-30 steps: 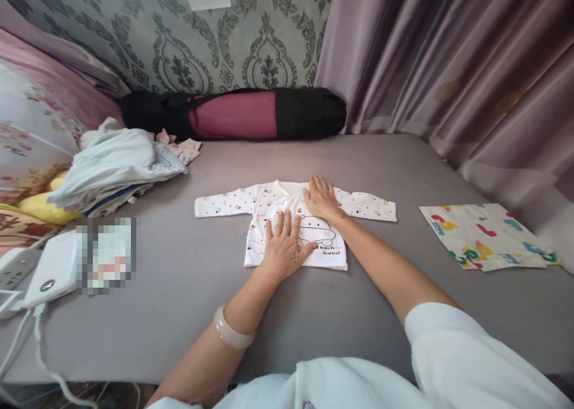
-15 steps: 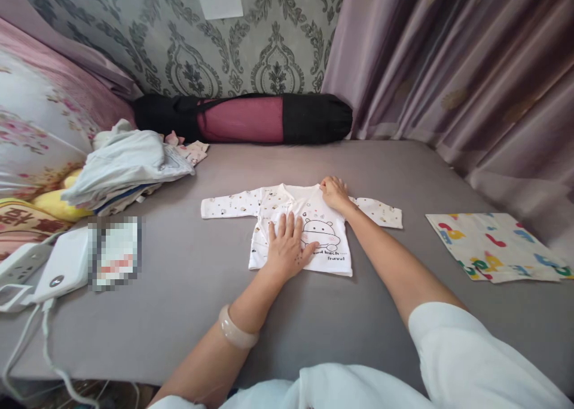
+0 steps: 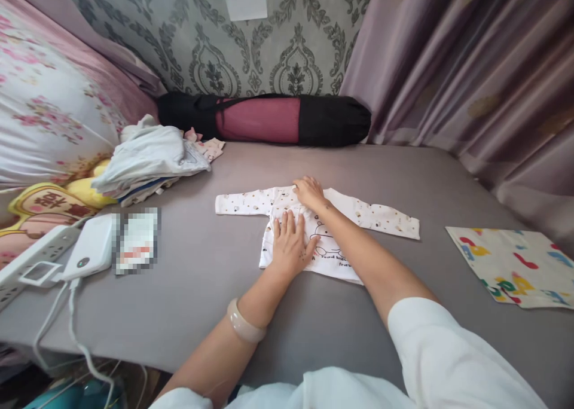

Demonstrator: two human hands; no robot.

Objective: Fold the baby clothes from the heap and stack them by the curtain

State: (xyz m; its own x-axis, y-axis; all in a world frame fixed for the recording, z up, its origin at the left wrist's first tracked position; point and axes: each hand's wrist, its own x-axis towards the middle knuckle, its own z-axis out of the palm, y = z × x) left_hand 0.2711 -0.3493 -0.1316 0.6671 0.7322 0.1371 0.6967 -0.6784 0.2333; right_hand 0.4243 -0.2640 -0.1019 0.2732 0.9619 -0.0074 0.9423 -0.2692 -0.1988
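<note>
A white long-sleeved baby shirt (image 3: 341, 205) lies spread on the grey sheet, its sleeves out to both sides. It has small prints on the sleeves and a cartoon animal with lettering on the front. My left hand (image 3: 291, 241) rests flat on the chest of the shirt, fingers spread. At the neckline, my right hand (image 3: 309, 192) is closed with its fingers bent together on the fabric. My right forearm crosses over the shirt and hides part of the print and the lower right side.
Folded clothes (image 3: 152, 155) are piled at the left, beside yellow plush things (image 3: 81, 194). A power bank (image 3: 92, 247) and power strip (image 3: 40, 256) with cables lie at the left edge. A patterned cloth (image 3: 515, 262) lies right; a black-and-maroon roll bag (image 3: 264, 119) lies along the wall.
My right hand has moved left from the shirt's right shoulder to the neckline. The right sleeve now lies further out, angled down. My left hand stays flat on the shirt; the view has shifted left.
</note>
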